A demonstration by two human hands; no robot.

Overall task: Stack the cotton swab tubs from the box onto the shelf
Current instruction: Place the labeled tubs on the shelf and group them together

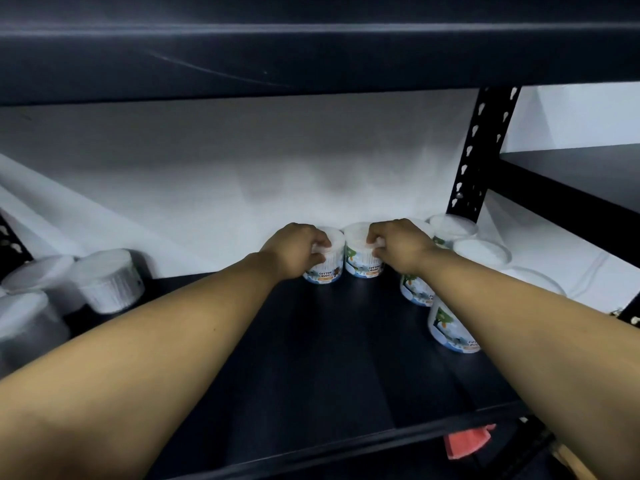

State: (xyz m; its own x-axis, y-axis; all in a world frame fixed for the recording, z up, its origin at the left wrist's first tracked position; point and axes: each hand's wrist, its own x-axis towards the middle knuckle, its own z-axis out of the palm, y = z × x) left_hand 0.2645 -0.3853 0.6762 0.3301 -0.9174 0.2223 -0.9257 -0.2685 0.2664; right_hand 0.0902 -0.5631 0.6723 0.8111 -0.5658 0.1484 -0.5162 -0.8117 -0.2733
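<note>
Two white cotton swab tubs stand side by side at the back of the dark shelf [322,341], against the white wall. My left hand [294,251] grips the left tub [325,268] from its left side, fingers curled over the lid. The right tub [362,258] is held by my right hand [398,245] at its upper right rim. Both tubs rest on the shelf board and touch each other. Several more tubs line the right side, among them one at the back corner [452,228] and a near one [450,327] partly hidden by my right forearm.
A cluster of plain white tubs [107,282] sits at the shelf's left end. A black perforated upright [479,154] stands at the back right. The upper shelf beam [311,53] hangs low overhead. Something red [467,439] lies below the front edge.
</note>
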